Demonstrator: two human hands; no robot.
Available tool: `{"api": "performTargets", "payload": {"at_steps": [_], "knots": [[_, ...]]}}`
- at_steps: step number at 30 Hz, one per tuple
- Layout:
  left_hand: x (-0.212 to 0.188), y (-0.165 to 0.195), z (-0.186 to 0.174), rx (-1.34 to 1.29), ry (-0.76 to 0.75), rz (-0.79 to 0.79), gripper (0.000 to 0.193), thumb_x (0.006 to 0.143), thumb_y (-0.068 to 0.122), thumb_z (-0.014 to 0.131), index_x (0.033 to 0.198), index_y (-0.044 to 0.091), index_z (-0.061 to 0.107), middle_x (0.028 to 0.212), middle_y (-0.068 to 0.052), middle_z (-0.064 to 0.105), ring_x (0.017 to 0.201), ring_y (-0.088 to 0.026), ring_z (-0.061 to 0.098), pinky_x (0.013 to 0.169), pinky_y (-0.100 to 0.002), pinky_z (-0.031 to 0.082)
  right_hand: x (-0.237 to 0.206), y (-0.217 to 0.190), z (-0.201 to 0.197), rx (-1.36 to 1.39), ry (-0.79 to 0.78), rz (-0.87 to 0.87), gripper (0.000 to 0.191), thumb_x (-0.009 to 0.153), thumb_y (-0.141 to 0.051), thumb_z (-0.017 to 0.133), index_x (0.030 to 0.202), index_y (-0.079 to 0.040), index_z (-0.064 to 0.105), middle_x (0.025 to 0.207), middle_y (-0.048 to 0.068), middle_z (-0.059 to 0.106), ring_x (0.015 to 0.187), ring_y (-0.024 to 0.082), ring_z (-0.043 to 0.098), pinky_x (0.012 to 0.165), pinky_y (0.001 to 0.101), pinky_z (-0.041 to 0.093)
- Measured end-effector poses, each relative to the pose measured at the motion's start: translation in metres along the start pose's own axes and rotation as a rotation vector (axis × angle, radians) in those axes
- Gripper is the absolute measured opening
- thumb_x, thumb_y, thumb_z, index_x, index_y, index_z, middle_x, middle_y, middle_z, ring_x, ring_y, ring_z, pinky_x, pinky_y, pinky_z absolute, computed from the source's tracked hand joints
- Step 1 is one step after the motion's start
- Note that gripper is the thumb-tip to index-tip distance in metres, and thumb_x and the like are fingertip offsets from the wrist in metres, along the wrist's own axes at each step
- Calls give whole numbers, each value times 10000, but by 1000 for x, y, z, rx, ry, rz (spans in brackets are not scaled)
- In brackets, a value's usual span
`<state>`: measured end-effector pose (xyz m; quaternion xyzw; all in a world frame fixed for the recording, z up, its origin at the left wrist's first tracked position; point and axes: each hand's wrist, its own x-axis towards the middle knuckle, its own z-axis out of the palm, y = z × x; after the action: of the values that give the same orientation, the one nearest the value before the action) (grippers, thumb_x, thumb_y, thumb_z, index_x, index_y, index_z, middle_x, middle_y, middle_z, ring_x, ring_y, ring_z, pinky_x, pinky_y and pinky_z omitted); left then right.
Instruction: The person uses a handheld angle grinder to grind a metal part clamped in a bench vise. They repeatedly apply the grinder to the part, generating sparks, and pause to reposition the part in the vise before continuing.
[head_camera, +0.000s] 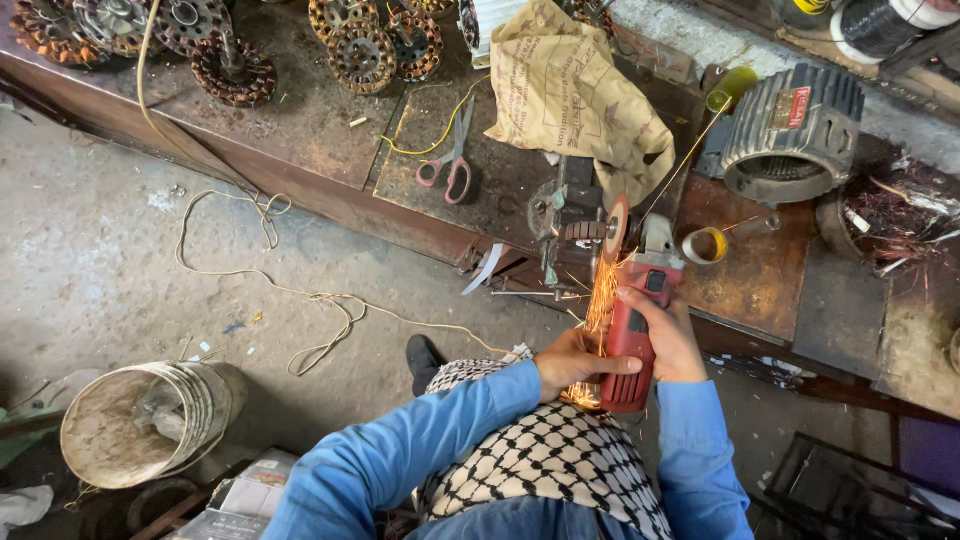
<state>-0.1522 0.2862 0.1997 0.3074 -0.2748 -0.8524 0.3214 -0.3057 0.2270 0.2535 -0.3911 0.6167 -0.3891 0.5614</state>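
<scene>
A red angle grinder (634, 330) is held in both hands at the bench edge. My left hand (575, 362) grips the rear of its body. My right hand (668, 335) wraps the body nearer the head. Its disc (617, 228) touches a small metal part clamped in a dark bench vise (565, 215). Orange sparks (598, 310) stream down toward my left hand. Blue sleeves and a black-and-white checked scarf (545, 455) show below.
The rusty workbench (300, 130) carries red-handled scissors (452, 160), a crumpled brown paper bag (570, 90), several rotor cores (365, 50), a grey motor housing (795, 130) and a tape roll (706, 245). A dirty bucket (145, 425) and loose yellow cord (300, 300) lie on the concrete floor.
</scene>
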Motion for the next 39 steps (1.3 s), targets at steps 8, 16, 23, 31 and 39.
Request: {"api": "performTargets", "payload": {"at_steps": [8, 16, 23, 31, 39], "knots": [[2, 2, -4, 20, 10, 38, 628, 747, 368, 913, 1212, -12, 729, 1087, -131, 779, 969, -210, 751, 921, -387, 600, 3, -12, 6, -18, -12, -34, 289, 848, -175, 787, 1098, -65, 693, 990, 10, 720, 872, 128, 682, 745, 311, 567], [4, 3, -3, 20, 66, 40, 619, 735, 345, 914, 1209, -4, 721, 1124, -133, 764, 982, -211, 740, 895, -386, 591, 12, -9, 3, -38, -34, -19, 257, 870, -185, 778, 1077, -53, 705, 996, 28, 731, 870, 123, 692, 760, 305, 566], [-2, 0, -2, -27, -24, -12, 531, 751, 265, 903, 1185, 6, 738, 1063, -111, 775, 933, -202, 749, 854, -358, 627, -1, -1, -3, 20, -91, 37, 207, 872, -152, 743, 1028, -51, 651, 839, 107, 705, 674, 198, 704, 597, 355, 600], [1, 2, -2, 58, 44, -35, 514, 782, 319, 887, 1177, 15, 761, 1025, -128, 774, 853, -213, 717, 734, -370, 557, 0, -11, 5, 28, -65, 40, 197, 879, -152, 738, 1003, -44, 630, 808, 98, 705, 647, 204, 700, 575, 359, 595], [2, 4, -6, -45, 43, 39, 604, 704, 332, 934, 1177, 14, 734, 1110, -115, 774, 1028, -216, 741, 958, -371, 582, 10, -8, 4, -42, -48, -69, 242, 868, -159, 777, 1061, -57, 672, 980, 24, 712, 882, 129, 688, 764, 307, 566]]}}
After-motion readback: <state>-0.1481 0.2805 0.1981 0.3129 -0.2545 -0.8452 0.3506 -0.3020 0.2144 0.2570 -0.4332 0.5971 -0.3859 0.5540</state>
